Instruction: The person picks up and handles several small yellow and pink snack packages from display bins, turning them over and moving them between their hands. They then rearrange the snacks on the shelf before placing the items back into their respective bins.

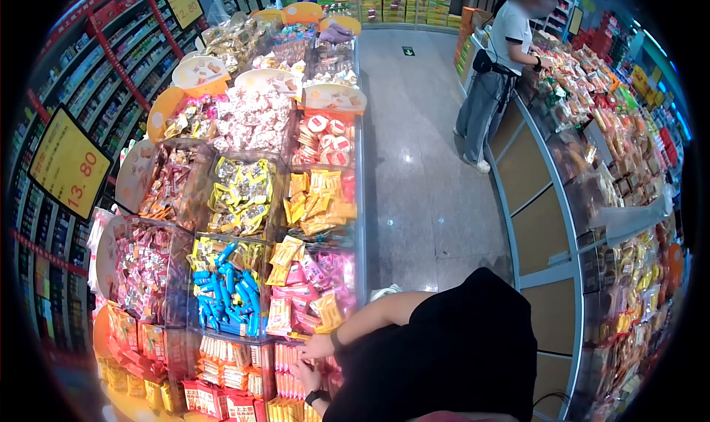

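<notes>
My right hand [319, 346], with a dark band at the wrist, reaches in from the right at the divider between two snack bins. Its fingers are close together at the top of the pink stick-shaped snack packets [285, 358]; what they hold, if anything, is too small to make out. Just below, my left hand [307, 378], wearing a dark watch, lies over the same packets with its fingers stretched out. Above the hands, a bin holds pink packets [299, 292] and a yellow-orange packet [327, 312]. Orange-and-white packets [225, 363] stand to the left.
Blue wrapped sweets [228, 296] fill a neighbouring bin. Red packets [207, 398] stand at the near edge. A price sign [72, 161] rises at the left. Across the grey aisle floor [414, 126], another person [510, 37] stands at a second display [592, 89].
</notes>
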{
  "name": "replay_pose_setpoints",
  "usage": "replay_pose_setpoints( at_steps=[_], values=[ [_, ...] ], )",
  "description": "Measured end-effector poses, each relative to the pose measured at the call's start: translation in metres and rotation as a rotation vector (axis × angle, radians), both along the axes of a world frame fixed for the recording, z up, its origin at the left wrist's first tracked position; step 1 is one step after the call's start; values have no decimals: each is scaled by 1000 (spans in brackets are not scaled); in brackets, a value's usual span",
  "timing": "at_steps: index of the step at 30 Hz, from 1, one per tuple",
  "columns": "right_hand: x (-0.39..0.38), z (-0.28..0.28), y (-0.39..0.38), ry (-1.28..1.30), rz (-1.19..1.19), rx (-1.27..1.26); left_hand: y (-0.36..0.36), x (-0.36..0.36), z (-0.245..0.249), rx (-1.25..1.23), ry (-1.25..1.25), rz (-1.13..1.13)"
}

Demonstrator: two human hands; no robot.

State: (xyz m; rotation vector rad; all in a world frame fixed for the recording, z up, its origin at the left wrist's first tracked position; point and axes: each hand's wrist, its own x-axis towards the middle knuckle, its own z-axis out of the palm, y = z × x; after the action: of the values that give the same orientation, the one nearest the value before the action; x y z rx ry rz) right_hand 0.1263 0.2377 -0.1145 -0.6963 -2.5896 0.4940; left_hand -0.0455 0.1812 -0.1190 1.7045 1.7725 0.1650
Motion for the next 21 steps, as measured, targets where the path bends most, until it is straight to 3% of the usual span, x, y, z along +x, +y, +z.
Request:
replay_pose_setpoints(
  at_steps=[4,8,10,14,16,21],
  values=[
    [-6,-8,2,-32,3,-28,-1,-15,-30,12,-96,23],
    [-9,-7,2,-66,1,-84,2,-13,-24,72,-131,-1],
    [-11,-10,2,-68,-22,-105,6,-25,-42,-26,-206,33],
    [-11,-13,0,-68,-25,-97,6,-24,-40,-39,-212,54],
    [-11,-16,0,-53,-39,-93,6,-35,-63,-15,-210,44],
    [-8,-12,0,-56,-33,-25,6,-14,-23,21,-129,6]
  ],
)
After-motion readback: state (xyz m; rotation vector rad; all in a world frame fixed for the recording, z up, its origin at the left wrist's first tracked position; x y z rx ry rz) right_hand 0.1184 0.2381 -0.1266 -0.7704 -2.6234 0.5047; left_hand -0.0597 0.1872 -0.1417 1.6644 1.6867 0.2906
